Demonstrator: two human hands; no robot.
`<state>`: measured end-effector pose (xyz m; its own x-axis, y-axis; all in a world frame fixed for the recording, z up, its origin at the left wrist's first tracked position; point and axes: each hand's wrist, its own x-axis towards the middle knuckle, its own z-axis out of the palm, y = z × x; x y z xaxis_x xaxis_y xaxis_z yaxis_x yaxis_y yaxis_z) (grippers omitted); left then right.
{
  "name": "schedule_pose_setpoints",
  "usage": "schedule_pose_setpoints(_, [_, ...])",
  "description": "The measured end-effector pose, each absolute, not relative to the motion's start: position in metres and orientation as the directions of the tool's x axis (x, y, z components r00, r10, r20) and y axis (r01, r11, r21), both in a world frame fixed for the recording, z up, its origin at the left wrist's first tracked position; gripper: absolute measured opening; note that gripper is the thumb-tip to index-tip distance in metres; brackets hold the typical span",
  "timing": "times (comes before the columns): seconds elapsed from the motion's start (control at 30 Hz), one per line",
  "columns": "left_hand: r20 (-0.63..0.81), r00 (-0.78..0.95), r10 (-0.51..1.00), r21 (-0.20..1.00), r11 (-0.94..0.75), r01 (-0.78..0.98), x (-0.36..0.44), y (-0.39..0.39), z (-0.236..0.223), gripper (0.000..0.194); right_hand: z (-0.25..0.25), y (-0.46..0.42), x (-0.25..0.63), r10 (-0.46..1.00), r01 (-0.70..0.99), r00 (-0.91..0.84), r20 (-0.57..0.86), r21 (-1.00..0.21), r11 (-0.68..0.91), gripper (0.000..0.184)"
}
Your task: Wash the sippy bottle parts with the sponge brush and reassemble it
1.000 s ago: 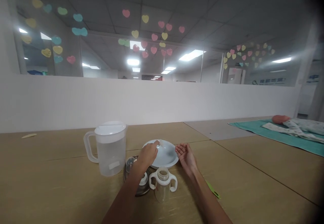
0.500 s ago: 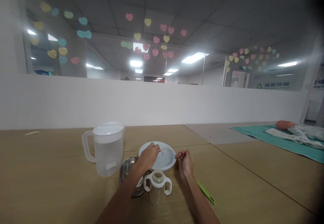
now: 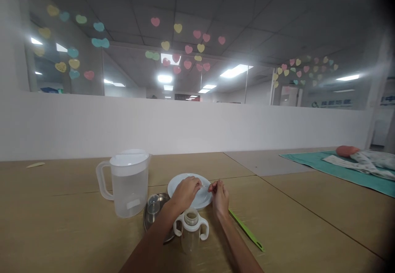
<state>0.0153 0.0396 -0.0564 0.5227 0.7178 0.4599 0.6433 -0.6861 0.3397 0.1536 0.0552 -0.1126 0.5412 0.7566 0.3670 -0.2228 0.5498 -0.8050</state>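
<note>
Over the white plate [image 3: 177, 180], my left hand [image 3: 187, 190] pinches a small translucent piece [image 3: 203, 186] with a thin stem; its exact kind is too small to make out. Close by on the right, my right hand [image 3: 219, 199] has its fingers closed at the stem's other end. Below the hands stands a clear baby bottle [image 3: 190, 238] with two white handles and an open mouth. A round metal tray [image 3: 146, 219] lies at its left, partly under my left forearm, with a clear cap [image 3: 153, 204] on it.
A lidded translucent pitcher [image 3: 129, 186] stands left of the tray. Right of my right forearm lies a long green handle [image 3: 247, 229]. A teal cloth [image 3: 308, 162] with patterned fabric covers the far right. The white wall [image 3: 185, 127] bounds the table behind.
My right hand has moved left toward my left hand, its fingers going from spread to closed at the stem. More of the green handle shows now.
</note>
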Motion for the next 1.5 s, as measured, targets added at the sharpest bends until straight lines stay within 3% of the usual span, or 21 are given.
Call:
schedule_pose_setpoints(0.1, [0.49, 0.554, 0.672, 0.303, -0.728, 0.615, 0.019, 0.04, -0.056, 0.027, -0.112, 0.055, 0.15, 0.771, -0.142, 0.493, 0.403, -0.837, 0.528, 0.05])
schedule_pose_setpoints(0.2, [0.49, 0.541, 0.683, 0.345, -0.722, 0.6, 0.014, 0.047, -0.056, 0.024, -0.106, 0.053, 0.153, 0.799, -0.157, 0.438, 0.413, -0.84, 0.52, 0.048])
schedule_pose_setpoints(0.43, [0.521, 0.519, 0.677, 0.385, -0.73, 0.565, -0.003, 0.057, -0.052, 0.021, -0.094, 0.046, 0.175, 0.73, -0.326, 0.619, 0.289, -0.752, 0.573, 0.039])
schedule_pose_setpoints(0.73, [0.509, 0.556, 0.657, 0.326, -0.745, 0.582, 0.006, 0.047, -0.05, 0.022, -0.102, 0.047, 0.141, 0.874, -0.407, 0.347, 0.341, -0.784, 0.468, 0.04])
schedule_pose_setpoints(0.9, [0.489, 0.563, 0.666, 0.382, -0.744, 0.548, 0.005, 0.049, -0.049, 0.022, -0.102, 0.053, 0.151, 0.861, -0.41, 0.393, 0.322, -0.777, 0.477, 0.038])
schedule_pose_setpoints(1.1, [0.489, 0.549, 0.678, 0.425, -0.735, 0.528, 0.0, 0.055, -0.046, 0.024, -0.098, 0.057, 0.183, 0.793, -0.357, 0.539, 0.284, -0.776, 0.521, 0.038])
schedule_pose_setpoints(1.33, [0.603, 0.418, 0.679, 0.402, -0.712, 0.577, 0.001, 0.064, -0.04, 0.019, -0.102, 0.053, 0.211, 0.619, -0.173, 0.73, 0.292, -0.797, 0.579, 0.043])
schedule_pose_setpoints(1.5, [0.483, 0.469, 0.739, 0.339, -0.652, 0.678, -0.002, 0.071, -0.054, 0.02, -0.116, 0.054, 0.191, 0.65, -0.052, 0.675, 0.348, -0.857, 0.513, 0.047])
